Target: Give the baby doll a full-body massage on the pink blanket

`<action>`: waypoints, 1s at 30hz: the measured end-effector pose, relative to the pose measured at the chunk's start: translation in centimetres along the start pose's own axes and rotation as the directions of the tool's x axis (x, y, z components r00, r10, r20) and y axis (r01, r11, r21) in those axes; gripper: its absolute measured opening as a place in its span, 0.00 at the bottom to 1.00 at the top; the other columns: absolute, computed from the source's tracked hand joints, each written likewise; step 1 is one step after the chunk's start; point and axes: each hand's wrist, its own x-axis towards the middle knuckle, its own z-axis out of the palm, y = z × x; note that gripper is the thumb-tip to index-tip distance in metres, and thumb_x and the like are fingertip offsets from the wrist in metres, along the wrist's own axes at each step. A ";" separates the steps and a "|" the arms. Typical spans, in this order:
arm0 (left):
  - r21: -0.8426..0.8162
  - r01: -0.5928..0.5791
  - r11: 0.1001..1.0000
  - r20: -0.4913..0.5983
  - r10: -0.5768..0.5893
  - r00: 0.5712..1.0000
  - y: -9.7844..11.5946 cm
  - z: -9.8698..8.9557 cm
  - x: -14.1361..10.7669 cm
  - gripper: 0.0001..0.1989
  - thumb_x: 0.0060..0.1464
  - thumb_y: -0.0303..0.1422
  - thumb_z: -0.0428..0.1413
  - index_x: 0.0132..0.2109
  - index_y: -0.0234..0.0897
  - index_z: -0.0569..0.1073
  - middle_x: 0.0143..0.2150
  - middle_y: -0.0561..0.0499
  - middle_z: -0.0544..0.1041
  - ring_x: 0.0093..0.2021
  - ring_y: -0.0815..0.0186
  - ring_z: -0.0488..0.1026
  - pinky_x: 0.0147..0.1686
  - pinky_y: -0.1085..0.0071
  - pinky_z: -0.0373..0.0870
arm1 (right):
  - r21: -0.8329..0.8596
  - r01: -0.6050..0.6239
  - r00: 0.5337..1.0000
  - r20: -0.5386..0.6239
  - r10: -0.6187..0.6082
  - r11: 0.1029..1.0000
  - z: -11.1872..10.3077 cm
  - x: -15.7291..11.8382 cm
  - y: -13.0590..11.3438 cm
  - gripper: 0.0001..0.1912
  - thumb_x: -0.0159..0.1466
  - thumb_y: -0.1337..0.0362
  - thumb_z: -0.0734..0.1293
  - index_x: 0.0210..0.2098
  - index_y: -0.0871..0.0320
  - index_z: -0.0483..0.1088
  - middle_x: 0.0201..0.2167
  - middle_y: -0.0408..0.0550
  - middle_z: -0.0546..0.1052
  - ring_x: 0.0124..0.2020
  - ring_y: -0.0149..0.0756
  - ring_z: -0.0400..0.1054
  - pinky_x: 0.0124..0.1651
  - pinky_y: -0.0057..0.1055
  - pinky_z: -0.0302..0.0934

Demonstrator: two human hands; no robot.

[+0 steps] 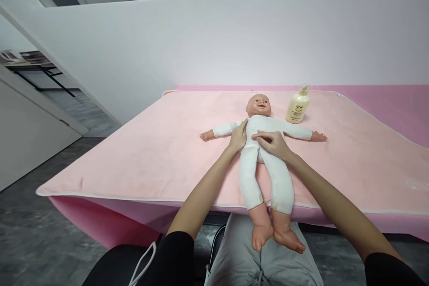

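Doll (263,125), one: on its back on a pale pink blanket (150,156) over the table (395,109), head toward the white partition (214,44), arms outstretched, feet (261,232) overhanging the near edge above the lap.

Handling, as judged: light; white cloth trunk and limbs soft, likely to bend and offer grip; head, hands and feet smoother, stiffer, probably more slippery; not evidently fragile. Best hold: both sides of the trunk, legs being apt to flop.

Left hand (238,137): against the doll's left-of-view flank, fingers extended along it; whether they press together or grip cloth, cannot tell. Right hand (274,144): over the belly, index finger reaching out, thumb near it; any pinch of cloth, cannot tell.

Pump bottle (297,106), one: pale yellow, upright, just beyond the outstretched arm at right.

Edges and room: near edge directly below the legs; partition behind the head; bottle limits the upper right; widest stretch of blanket at left.
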 end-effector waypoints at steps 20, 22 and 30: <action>-0.036 0.023 0.999 -0.072 -0.025 0.997 0.7 -0.2 -0.7 0.21 0.56 0.26 0.41 0.53 0.34 0.69 0.56 0.50 0.70 0.57 0.66 0.65 0.59 0.65 0.59 | -0.445 -0.154 0.977 0.064 0.203 0.882 -1.5 1.2 3.4 0.26 0.64 0.52 0.53 0.59 0.50 0.56 0.64 0.44 0.51 0.66 0.43 0.39 0.64 0.52 0.32; -0.018 -0.002 1.000 -0.061 0.001 0.998 0.6 -0.3 -0.7 0.20 0.56 0.26 0.42 0.53 0.34 0.69 0.56 0.49 0.69 0.57 0.66 0.64 0.59 0.65 0.58 | -0.442 -0.234 0.962 0.026 0.273 0.866 -1.9 1.3 4.1 0.29 0.64 0.50 0.52 0.62 0.52 0.52 0.65 0.46 0.47 0.66 0.44 0.38 0.65 0.52 0.32; -0.065 -0.223 0.973 0.077 0.228 0.971 2.1 -1.0 -1.3 0.18 0.55 0.32 0.46 0.51 0.38 0.71 0.57 0.49 0.68 0.59 0.62 0.62 0.60 0.60 0.54 | -0.328 -0.306 0.952 -0.085 0.295 0.894 -2.0 1.6 6.6 0.36 0.62 0.46 0.52 0.62 0.61 0.50 0.64 0.52 0.50 0.66 0.41 0.40 0.66 0.43 0.35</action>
